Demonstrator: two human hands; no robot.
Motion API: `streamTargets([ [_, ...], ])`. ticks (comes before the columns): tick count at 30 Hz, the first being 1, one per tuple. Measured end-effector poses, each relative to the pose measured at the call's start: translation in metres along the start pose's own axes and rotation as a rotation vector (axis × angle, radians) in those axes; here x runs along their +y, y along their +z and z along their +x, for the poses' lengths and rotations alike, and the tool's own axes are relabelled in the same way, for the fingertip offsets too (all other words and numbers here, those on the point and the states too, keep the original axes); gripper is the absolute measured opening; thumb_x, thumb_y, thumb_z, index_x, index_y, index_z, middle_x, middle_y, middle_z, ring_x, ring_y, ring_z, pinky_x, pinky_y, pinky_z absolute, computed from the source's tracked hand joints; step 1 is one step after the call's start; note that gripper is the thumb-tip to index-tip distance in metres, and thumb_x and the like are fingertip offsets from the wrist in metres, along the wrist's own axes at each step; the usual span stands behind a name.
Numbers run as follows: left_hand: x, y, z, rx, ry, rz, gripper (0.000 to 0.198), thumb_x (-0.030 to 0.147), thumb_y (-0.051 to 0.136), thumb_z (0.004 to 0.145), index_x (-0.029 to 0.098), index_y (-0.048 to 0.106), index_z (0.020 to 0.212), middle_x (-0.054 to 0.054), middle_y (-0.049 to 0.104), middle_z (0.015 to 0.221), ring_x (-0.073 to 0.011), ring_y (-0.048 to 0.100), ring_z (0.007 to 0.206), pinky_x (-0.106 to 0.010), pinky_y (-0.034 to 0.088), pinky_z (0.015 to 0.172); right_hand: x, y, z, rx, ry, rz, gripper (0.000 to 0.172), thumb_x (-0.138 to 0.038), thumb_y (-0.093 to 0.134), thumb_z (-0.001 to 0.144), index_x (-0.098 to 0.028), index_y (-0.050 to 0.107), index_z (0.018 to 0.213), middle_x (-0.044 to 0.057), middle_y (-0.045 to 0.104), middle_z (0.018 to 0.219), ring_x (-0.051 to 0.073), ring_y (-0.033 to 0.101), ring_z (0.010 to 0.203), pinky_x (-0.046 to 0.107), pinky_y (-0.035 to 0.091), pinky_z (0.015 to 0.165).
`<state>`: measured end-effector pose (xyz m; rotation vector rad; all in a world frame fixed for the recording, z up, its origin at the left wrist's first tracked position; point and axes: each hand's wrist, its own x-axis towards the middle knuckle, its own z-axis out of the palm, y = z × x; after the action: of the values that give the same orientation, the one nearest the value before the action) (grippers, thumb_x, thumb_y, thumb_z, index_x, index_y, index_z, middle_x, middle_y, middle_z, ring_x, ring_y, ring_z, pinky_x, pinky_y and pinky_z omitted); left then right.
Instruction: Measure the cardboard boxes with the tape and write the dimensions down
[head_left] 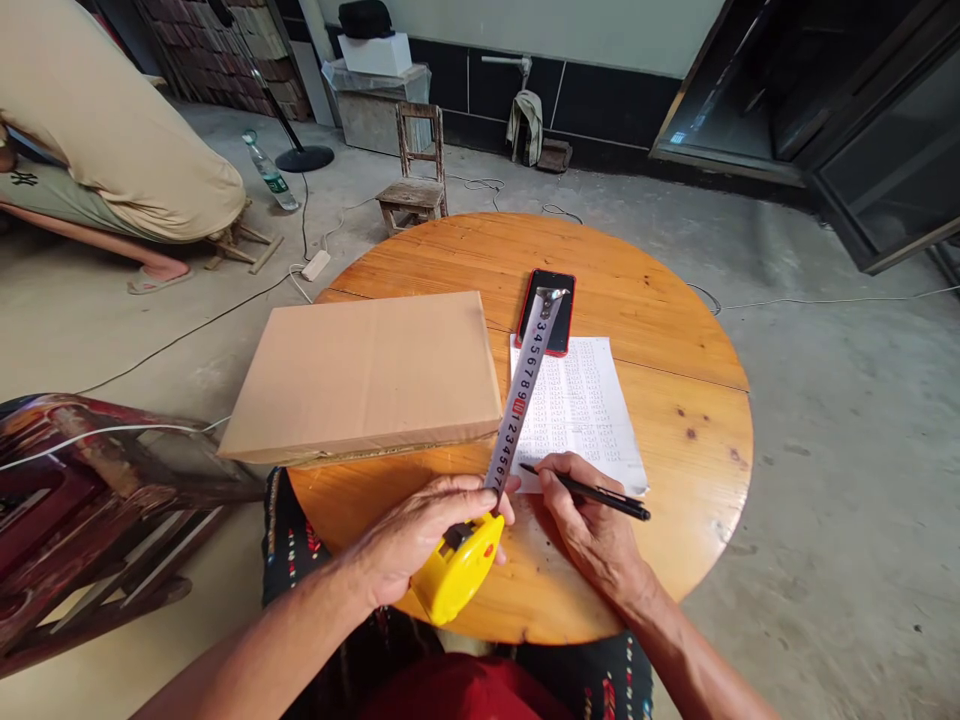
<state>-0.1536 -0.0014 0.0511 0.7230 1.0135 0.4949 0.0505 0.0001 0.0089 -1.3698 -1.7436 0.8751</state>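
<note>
Counted: one cardboard box (364, 375), one yellow tape measure (457, 572), one phone (562, 325) (red-cased), one printed sheet (585, 405), one pen (596, 493), one water bottle (270, 175).

Yellow tape measure (457, 565); phone (564, 325) seemingly red-edged.

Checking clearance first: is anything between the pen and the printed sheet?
Nothing visible. The pen in the right hand has its tip at the lower left corner of the sheet. The tape blade of the tape measure in the left hand crosses over the left edge, beside that tip.
</note>
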Motion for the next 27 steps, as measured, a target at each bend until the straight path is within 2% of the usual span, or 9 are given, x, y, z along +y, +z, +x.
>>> streamTargets([
  [10,0.0003,-0.0002,-0.0004,-0.011,0.001,-0.006,0.032,0.047,0.062,0.081,0.016,0.069,0.083,-0.008,0.072,0.100,-0.0186,0.068,0.072,-0.027,0.048,0.069,0.0019,0.0008,0.0014,0.012,-0.048,-0.032,0.015,-0.021,0.050,0.093,-0.019,0.063,0.086,0.001,0.065,0.073,0.014,0.057,0.063,0.025,0.045,0.061],
  [23,0.0004,0.0012,-0.0002,0.005,-0.009,-0.002,0.031,0.045,0.063,0.082,0.015,0.069,0.082,-0.009,0.070,0.110,-0.0167,0.068,0.070,-0.025,0.048,0.067,0.0004,-0.0002,0.0023,-0.005,-0.060,-0.034,0.017,-0.020,0.047,0.092,-0.018,0.062,0.084,0.001,0.063,0.070,0.013,0.054,0.060,0.024,0.042,0.058],
  [27,0.0001,0.0007,-0.0005,0.004,-0.005,-0.001,0.031,0.045,0.062,0.082,0.015,0.069,0.083,-0.009,0.071,0.108,-0.0175,0.068,0.071,-0.026,0.048,0.068,0.0012,-0.0001,0.0018,0.007,-0.045,-0.027,0.017,-0.021,0.048,0.092,-0.018,0.062,0.084,0.001,0.063,0.071,0.013,0.055,0.061,0.024,0.043,0.059],
])
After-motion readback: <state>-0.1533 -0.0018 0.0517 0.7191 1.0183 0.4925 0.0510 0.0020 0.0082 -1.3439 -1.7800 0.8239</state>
